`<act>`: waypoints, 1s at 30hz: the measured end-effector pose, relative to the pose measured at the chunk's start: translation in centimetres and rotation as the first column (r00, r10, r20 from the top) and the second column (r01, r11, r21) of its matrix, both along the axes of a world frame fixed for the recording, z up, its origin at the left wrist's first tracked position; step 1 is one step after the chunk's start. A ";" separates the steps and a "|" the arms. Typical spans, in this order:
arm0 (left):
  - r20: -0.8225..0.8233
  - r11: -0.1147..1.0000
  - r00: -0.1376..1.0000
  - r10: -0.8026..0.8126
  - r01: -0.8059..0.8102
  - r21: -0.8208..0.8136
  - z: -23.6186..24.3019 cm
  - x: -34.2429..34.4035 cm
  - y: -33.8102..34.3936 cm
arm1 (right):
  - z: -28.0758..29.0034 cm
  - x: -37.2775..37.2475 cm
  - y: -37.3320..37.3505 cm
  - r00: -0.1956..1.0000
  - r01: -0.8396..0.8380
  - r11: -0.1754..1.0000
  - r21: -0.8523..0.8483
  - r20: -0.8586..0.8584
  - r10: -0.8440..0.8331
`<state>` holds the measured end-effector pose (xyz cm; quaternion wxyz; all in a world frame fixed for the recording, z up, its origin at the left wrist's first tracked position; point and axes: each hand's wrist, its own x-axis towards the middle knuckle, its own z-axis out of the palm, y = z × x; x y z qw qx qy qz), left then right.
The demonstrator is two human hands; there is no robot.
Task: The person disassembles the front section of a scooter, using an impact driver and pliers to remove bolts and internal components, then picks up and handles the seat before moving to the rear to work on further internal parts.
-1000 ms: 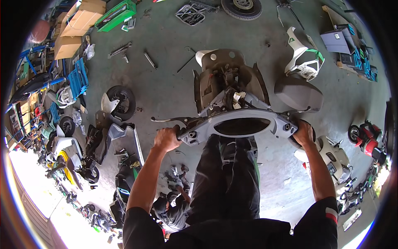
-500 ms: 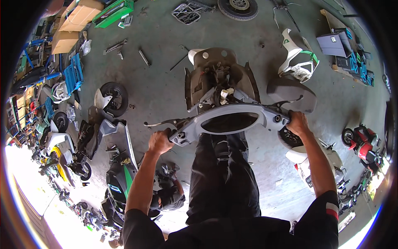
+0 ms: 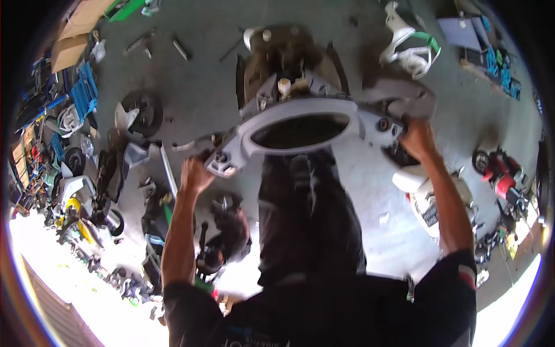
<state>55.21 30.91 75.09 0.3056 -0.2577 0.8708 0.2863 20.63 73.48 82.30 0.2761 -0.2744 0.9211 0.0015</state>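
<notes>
My left hand (image 3: 196,175) is closed round the left grip of a scooter's handlebar. On the other end, my right hand (image 3: 417,140) is wrapped round the right grip; both grips are mostly hidden by the fingers. Between them spans the grey handlebar cover (image 3: 298,106), with a dark oval instrument panel (image 3: 300,132) and switches near each hand. A brake lever (image 3: 193,142) reaches out ahead of my left hand. Beyond the cover is the scooter's brown front bodywork (image 3: 263,63), with exposed parts and wiring, blurred. My dark-trousered legs are below the handlebar.
At left are a loose wheel (image 3: 147,113), a partly stripped scooter, and a crouching person (image 3: 228,237). To the right stand a white scooter (image 3: 430,199) and a red one (image 3: 506,179). A white-green panel (image 3: 410,55) and boxes (image 3: 462,32) lie farther off.
The handlebar looks larger and closer, with its left end farther left. Both hands keep their hold. The surroundings have shifted upward and somewhat left in the view.
</notes>
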 end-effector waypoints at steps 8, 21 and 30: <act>-0.152 0.998 0.988 -0.034 0.026 -0.058 0.5 -1.2 -1.4 | -3.9 -3.0 2.1 0.999 0.022 0.999 0.043 0.041 -0.024; -0.063 0.995 0.998 0.021 -0.027 -0.096 0.0 -0.2 1.0 | -2.7 -1.7 1.4 1.000 -0.018 1.000 0.024 -0.007 0.019; -0.093 0.987 0.985 -0.145 0.137 -0.085 3.6 -8.5 -7.0 | 0.5 -4.4 2.7 0.997 0.055 0.998 0.037 0.048 -0.057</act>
